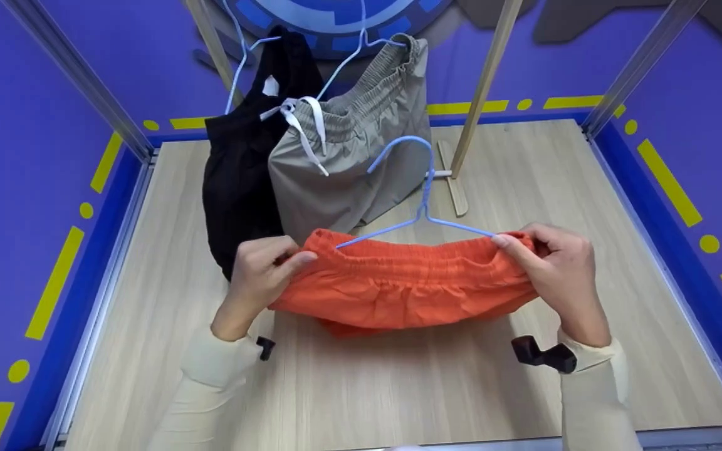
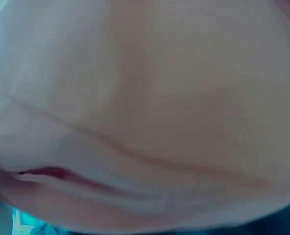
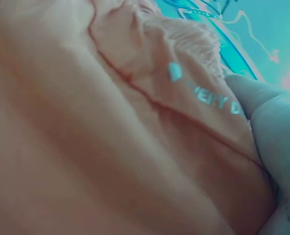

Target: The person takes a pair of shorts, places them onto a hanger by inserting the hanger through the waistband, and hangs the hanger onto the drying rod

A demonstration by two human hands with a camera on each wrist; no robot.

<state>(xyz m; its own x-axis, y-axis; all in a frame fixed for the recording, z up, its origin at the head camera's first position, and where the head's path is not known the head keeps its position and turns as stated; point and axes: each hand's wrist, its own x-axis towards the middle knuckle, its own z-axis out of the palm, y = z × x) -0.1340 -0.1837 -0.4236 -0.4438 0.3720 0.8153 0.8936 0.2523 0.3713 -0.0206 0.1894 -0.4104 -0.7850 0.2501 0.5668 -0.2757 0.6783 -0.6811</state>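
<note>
Orange shorts (image 1: pixel 398 307) with a gathered elastic waistband are stretched between both hands above the table. My left hand (image 1: pixel 262 269) pinches the waistband's left end between thumb and fingers. At the opposite end, my right hand (image 1: pixel 558 269) grips the waistband, its thumb beside the hanger's right tip. A light blue wire hanger (image 1: pixel 429 188) has both arms in the waist opening, hook upward. Cloth of the shorts (image 2: pixel 159 98) fills the left wrist view. White lettering shows on the shorts (image 3: pixel 184 127) in the right wrist view, beside part of the right hand (image 3: pixel 287 132).
Behind hang grey shorts (image 1: pixel 342 169) with a white drawstring and a black garment (image 1: pixel 242 181), both on blue hangers. A wooden rack post (image 1: pixel 485 88) rises from its foot (image 1: pixel 454 188) on the wood-grain table (image 1: pixel 586 188). Blue-purple walls (image 1: pixel 668 119) enclose three sides.
</note>
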